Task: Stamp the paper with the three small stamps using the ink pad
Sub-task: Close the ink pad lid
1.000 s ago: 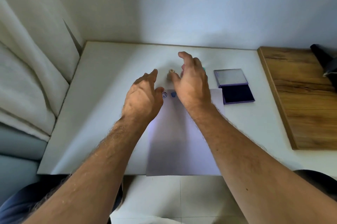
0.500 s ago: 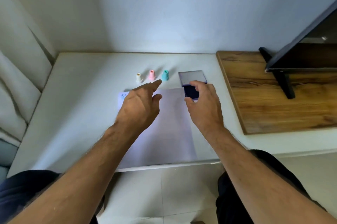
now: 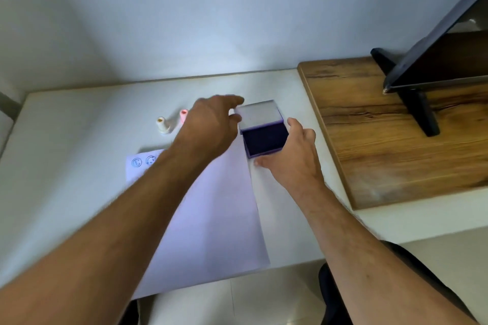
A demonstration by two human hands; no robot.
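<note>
The open purple ink pad (image 3: 265, 141) lies beyond the paper's far right corner, its lid (image 3: 258, 114) folded back. My right hand (image 3: 293, 158) grips the pad's base at the right and near edges. My left hand (image 3: 211, 124) reaches across the paper, fingertips at the lid's left edge. The white paper (image 3: 211, 208) carries two blue round prints (image 3: 143, 161) at its far left corner. A cream stamp (image 3: 163, 125) and a pink stamp (image 3: 183, 116) stand upright beyond the paper. The third stamp is hidden behind my left hand.
A wooden board (image 3: 383, 126) sits on the right of the white table (image 3: 66, 153), with a dark monitor (image 3: 443, 55) and its stand on it. The paper's near end hangs over the table's front edge. A wall rises right behind the table.
My right hand has moved from the stamps to the ink pad and taken hold of its base. My left hand has left the paper and gone to the lid. The camera has swung right.
</note>
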